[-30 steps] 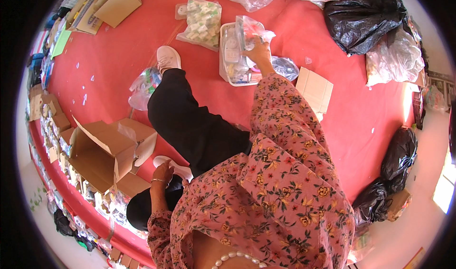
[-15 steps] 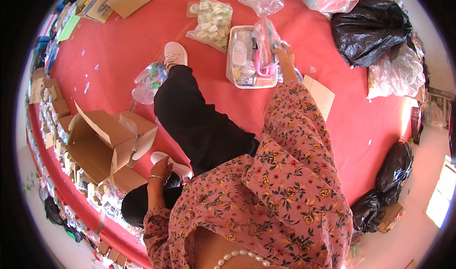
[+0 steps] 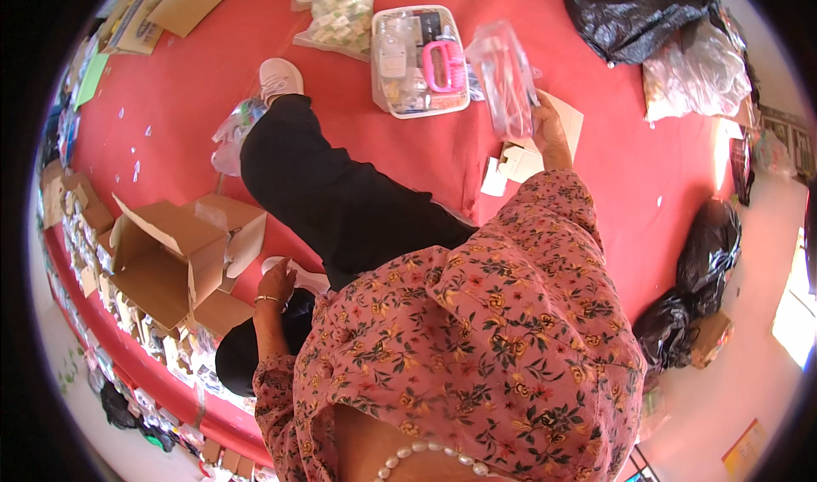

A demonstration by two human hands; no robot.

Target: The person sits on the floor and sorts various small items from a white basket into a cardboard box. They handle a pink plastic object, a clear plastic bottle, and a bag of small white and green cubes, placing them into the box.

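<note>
My right hand [image 3: 549, 125] grips a clear plastic bag [image 3: 508, 86] with something reddish showing in or through it. The bag hangs just right of a white basket [image 3: 419, 114] on the red floor. In the basket lie a pink-handled brush [image 3: 442, 67], a clear bottle [image 3: 392, 57] and other small items. Beneath my right hand are a flattened piece of cardboard [image 3: 565, 123] and a small opened carton [image 3: 520, 164]. My left hand [image 3: 277, 283] rests over my bent knee, beside my shoe; its fingers are partly bunched and I see nothing plainly held.
An open cardboard box [image 3: 170, 261] stands at the left. A bag of small pale pieces [image 3: 339, 14] lies beyond my foot, with a clear bag [image 3: 234, 137] beside that foot. Black plastic bags [image 3: 638, 14] sit at the far right, and more [image 3: 708, 256] along the right wall.
My right hand has drawn the clear bag away from the basket, rightward and nearer to me, uncovering the pink brush. My view has shifted slightly; the left hand stays by the knee.
</note>
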